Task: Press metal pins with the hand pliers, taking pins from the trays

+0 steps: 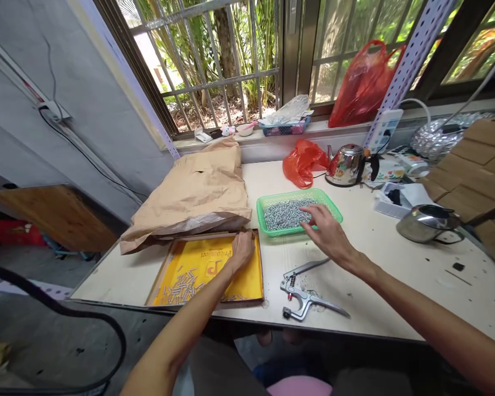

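My left hand (243, 250) is over the back right corner of a shallow box (259, 272) with a yellow lining. Its fingers are curled together, and whatever is in them is hidden. Small metal pins (183, 286) lie loose in the box's front left part. My right hand (325, 228) hovers at the right side of a green plastic basket (268, 233), thumb and fingers apart with nothing visible between them. Many small silvery metal pieces (284, 213) fill the basket. In front of the basket lies a metal hand press plier (303, 302), its handles spread, touched by neither hand.
A large brown paper sack (193, 187) lies behind the box, overlapping its back edge. Towards the window are a red plastic bag (303, 162) and a metal kettle (346, 165). A steel pot (427, 223) and a small white box (391, 203) stand at right.
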### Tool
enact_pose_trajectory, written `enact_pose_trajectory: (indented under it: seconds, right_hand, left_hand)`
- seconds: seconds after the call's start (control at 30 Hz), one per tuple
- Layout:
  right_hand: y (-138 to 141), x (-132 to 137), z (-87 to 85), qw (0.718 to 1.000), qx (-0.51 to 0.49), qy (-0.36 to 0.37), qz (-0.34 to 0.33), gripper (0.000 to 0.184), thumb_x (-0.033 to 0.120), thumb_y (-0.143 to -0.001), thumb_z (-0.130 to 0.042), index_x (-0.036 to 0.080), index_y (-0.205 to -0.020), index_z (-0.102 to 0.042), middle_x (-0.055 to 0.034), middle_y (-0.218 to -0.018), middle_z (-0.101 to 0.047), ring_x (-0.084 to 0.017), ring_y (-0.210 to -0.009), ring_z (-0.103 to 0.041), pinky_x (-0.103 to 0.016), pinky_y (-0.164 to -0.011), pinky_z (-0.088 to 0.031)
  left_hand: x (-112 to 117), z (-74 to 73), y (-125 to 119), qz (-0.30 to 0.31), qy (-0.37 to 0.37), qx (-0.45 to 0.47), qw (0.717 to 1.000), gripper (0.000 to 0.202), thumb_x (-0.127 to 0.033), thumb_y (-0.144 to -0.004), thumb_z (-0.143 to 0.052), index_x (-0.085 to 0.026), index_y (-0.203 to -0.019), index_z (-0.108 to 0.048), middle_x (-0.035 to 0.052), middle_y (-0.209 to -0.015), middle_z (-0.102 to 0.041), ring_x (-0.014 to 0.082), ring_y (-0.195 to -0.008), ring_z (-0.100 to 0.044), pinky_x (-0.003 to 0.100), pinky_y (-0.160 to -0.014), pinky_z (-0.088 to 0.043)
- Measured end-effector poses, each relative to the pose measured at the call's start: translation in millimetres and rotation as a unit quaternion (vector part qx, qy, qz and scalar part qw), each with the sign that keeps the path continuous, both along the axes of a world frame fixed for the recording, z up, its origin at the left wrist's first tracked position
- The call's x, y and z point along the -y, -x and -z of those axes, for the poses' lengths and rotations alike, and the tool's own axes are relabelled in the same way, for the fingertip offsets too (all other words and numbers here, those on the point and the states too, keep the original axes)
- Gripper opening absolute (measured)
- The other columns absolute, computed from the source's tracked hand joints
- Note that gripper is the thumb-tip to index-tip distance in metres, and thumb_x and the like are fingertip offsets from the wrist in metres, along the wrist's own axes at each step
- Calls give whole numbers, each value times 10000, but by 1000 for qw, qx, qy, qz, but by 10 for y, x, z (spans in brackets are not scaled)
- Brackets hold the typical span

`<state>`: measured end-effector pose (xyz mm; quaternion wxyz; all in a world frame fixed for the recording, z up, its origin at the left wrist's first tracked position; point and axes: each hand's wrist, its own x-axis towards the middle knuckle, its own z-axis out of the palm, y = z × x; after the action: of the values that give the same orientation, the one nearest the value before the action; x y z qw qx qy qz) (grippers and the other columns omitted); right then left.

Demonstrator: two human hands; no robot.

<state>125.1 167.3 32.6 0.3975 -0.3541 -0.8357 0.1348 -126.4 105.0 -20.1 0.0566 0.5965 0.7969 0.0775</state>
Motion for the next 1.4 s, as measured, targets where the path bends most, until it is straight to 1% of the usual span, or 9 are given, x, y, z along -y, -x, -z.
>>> enact_pose_trajectory:
  seconds: [0.23, 0.4, 0.53, 0.73, 0.83, 0.93, 1.1, 1.2, 1.4]
  right_hand:
    - [-75, 427, 220, 998, -16, 38, -45, 294, 263, -939, -473, 215, -1219, -545, -87, -1140, -556, -120, -683, -594, -339, -752, -535]
    - [-222, 542, 345, 996, -20, 73, -37, 263, 273, -942, -478, 214, -1186, -556, -76, -1101, -577, -122, -682, -588, -324, -724, -523]
    - [-316, 649, 372, 993, -30, 112, -30, 257, 295, -941, -484, 207, -1167, -570, -77, -1085, -594, -126, -687, -591, -311, -706, -511]
    - [39, 777, 393, 971, 30, 222, -83, 280, 335, -935, -481, 165, -1118, -608, -80, -969, -667, -182, -825, -634, -305, -757, -485]
    - [421, 800, 408, 955, 124, 253, -91, 441, 385, -950, -453, 131, -1306, -509, -97, -922, -694, -219, -873, -652, -319, -787, -459]
    - [769, 792, 410, 938, 205, 270, -68, 550, 444, -953, -429, 99, -1382, -418, -145, -950, -701, -263, -915, -660, -329, -767, -444]
    - [1078, 818, 364, 923, 232, 302, -51, 407, 283, -940, -415, 120, -1311, -450, -170, -1062, -681, -245, -957, -648, -296, -767, -422]
    - [1146, 877, 349, 922, 234, 306, -34, 386, 197, -919, -387, 106, -1290, -449, -179, -1037, -683, -242, -919, -652, -293, -746, -413]
    - [1156, 882, 341, 924, 230, 305, -30, 343, 140, -904, -377, 118, -1234, -468, -169, -1035, -683, -218, -891, -648, -262, -701, -405]
  left_hand:
    - [69, 67, 57, 27, -27, -19, 999, 415, -157, -887, -396, -193, -1231, -625, 124, -1050, -640, 257, -1026, -572, 330, -846, -447]
    - [30, 73, 56, 14, -27, 22, 999, 325, -108, -847, -423, -164, -1014, -696, 114, -1020, -661, 244, -970, -590, 324, -821, -450]
    - [31, 95, 73, -12, -36, 34, 999, 381, -76, -845, -388, -133, -1102, -664, 130, -1001, -663, 249, -980, -590, 341, -848, -451]
    - [119, 32, 74, -24, -64, 54, 996, 373, -36, -825, -388, -105, -1077, -654, 145, -1073, -644, 238, -1039, -586, 341, -901, -459]
    - [443, -25, 7, 9, -115, 78, 990, 330, -63, -862, -401, -118, -1076, -646, 129, -1073, -657, 222, -1031, -605, 348, -916, -475]
    - [1005, 4, -120, 78, -168, 56, 981, 306, -239, -947, -432, -141, -1176, -608, 120, -1154, -657, 234, -1103, -593, 391, -972, -469]
    - [1832, 212, -248, 138, -176, -85, 971, 471, -349, -952, -455, -159, -1382, -467, 115, -1448, -475, 315, -1405, -322, 502, -1064, -395]
    - [2033, 311, -217, 129, -174, -146, 965, 524, -333, -954, -448, -169, -1448, -388, 107, -1501, -402, 323, -1440, -240, 528, -1094, -347]
    - [2106, 397, -164, 139, -173, -168, 960, 564, -361, -947, -454, -181, -1472, -354, 94, -1515, -377, 322, -1449, -210, 514, -1113, -321]
